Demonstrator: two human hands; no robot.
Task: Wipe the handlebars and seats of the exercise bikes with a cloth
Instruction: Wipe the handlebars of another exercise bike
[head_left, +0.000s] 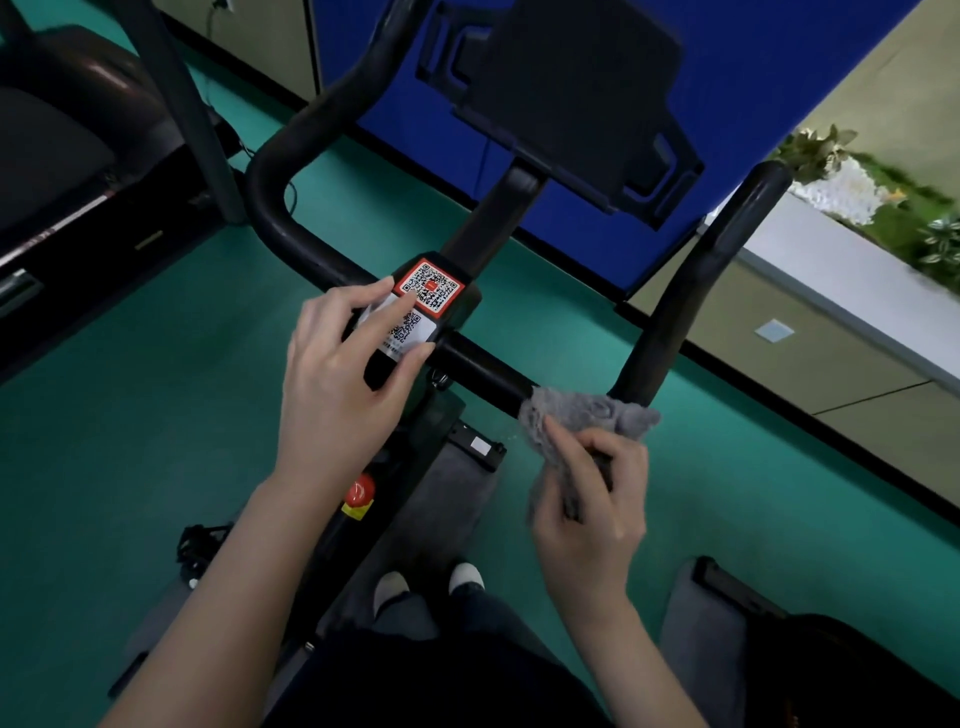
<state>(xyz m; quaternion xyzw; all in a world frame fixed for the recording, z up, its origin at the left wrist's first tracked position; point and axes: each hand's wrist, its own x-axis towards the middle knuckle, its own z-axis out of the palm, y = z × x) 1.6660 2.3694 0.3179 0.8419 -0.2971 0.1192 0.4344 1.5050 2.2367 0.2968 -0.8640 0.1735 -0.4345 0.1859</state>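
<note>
A black handlebar (483, 371) of an exercise bike crosses the middle of the view, with one arm curving up on the left and one rising on the right. My left hand (343, 374) rests on the centre block with the QR-code stickers (428, 283), fingers spread and fairly straight. My right hand (592, 499) grips a crumpled grey cloth (582, 415), which presses against the bar where the right arm (701, 291) joins it. A black tablet holder (576, 98) stands above the bar. The seat is out of view.
A red knob (359, 491) sits on the bike frame below my left hand. A treadmill (62, 171) stands at the left. A second dark machine (779, 639) is at the lower right. A blue panel (753, 104) and a white planter ledge (831, 275) lie beyond on the green floor.
</note>
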